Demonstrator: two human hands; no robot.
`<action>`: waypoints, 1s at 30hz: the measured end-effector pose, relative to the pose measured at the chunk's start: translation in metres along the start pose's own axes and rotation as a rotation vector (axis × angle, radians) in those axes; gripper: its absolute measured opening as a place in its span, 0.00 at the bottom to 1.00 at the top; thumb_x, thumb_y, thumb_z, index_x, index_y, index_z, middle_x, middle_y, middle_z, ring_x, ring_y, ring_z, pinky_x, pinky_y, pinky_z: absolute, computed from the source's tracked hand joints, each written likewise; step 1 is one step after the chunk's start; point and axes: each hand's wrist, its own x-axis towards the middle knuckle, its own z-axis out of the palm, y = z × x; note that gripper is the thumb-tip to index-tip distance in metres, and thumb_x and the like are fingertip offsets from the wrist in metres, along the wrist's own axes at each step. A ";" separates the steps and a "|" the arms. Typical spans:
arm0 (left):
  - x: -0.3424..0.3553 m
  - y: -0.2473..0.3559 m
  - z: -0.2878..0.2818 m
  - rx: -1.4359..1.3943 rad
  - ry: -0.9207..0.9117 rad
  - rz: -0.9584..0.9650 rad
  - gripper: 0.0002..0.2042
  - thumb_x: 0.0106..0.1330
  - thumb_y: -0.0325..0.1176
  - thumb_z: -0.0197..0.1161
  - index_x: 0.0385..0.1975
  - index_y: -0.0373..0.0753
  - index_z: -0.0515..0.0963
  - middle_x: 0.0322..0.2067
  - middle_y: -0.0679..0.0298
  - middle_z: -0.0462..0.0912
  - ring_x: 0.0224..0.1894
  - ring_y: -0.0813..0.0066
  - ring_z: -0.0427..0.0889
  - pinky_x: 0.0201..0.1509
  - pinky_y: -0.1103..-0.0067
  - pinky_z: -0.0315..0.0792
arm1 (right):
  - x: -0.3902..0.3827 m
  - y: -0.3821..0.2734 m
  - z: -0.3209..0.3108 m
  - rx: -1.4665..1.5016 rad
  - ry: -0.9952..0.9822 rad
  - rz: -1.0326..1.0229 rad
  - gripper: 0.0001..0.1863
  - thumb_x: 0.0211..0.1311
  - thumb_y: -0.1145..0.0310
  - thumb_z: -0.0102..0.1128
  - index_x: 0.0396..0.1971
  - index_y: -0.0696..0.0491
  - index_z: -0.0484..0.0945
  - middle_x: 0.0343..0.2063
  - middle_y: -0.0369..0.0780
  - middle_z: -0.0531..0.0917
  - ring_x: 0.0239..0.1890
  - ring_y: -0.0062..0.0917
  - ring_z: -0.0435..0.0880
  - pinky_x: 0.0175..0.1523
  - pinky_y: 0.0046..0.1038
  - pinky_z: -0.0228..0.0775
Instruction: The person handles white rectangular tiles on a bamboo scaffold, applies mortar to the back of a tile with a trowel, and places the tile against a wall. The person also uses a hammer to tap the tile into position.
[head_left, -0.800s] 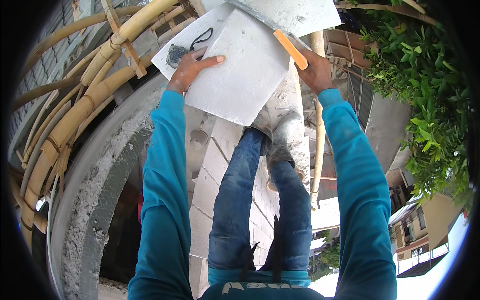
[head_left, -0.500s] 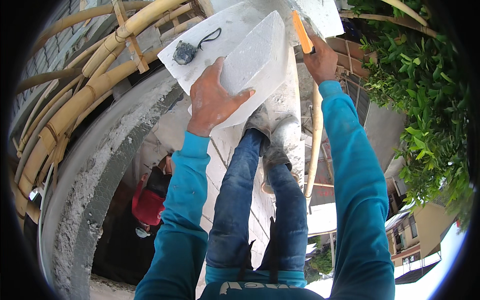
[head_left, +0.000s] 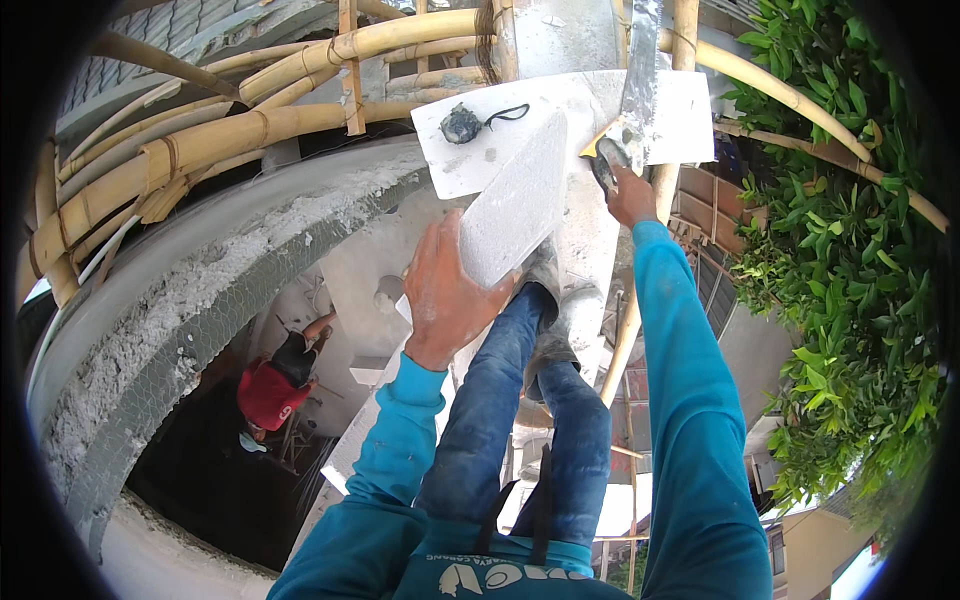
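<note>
My left hand [head_left: 445, 290] grips a white, porous block piece [head_left: 510, 195] by its lower left end, tilted above my legs. My right hand [head_left: 628, 195] is closed on the black and yellow handle of a hand saw [head_left: 638, 85], whose metal blade points away from me over a white slab [head_left: 680, 120]. On the slab's left part, above the block, lies a dark, dusty rounded device [head_left: 460, 125] with a black strap. My booted feet [head_left: 545, 285] rest on a narrow white ledge beneath.
Bamboo poles [head_left: 300, 60] cross the top and left. A curved concrete edge with wire mesh [head_left: 200, 300] borders an opening at left, where a co-worker in red [head_left: 275, 385] is below. Leafy branches [head_left: 830, 300] fill the right; a pole [head_left: 625, 330] runs beside the ledge.
Both hands have come down toward my body, the left with the block piece, which is turned. The saw's blade now shows pointing away from me. The view has shifted, showing more bamboo above.
</note>
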 end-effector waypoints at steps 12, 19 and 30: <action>-0.079 -0.059 -0.009 -0.062 0.062 -0.274 0.44 0.43 0.41 0.79 0.61 0.31 0.64 0.50 0.48 0.74 0.53 0.51 0.76 0.57 0.64 0.71 | 0.007 -0.028 0.041 -0.046 0.245 -0.155 0.37 0.56 0.69 0.66 0.66 0.49 0.63 0.54 0.47 0.77 0.53 0.43 0.78 0.56 0.43 0.69; -0.111 -0.072 -0.015 -0.139 0.089 -0.394 0.43 0.44 0.42 0.77 0.61 0.32 0.64 0.52 0.48 0.73 0.56 0.50 0.74 0.59 0.63 0.69 | -0.032 -0.035 0.053 -0.153 0.023 -0.279 0.34 0.57 0.72 0.62 0.66 0.51 0.64 0.52 0.51 0.77 0.54 0.47 0.77 0.58 0.43 0.69; -0.176 -0.038 -0.068 -0.284 0.196 -0.425 0.45 0.45 0.43 0.76 0.63 0.33 0.62 0.56 0.46 0.70 0.60 0.47 0.70 0.64 0.62 0.64 | -0.164 -0.042 -0.034 0.289 0.016 -0.101 0.37 0.61 0.73 0.60 0.69 0.58 0.57 0.57 0.54 0.74 0.56 0.41 0.78 0.58 0.36 0.71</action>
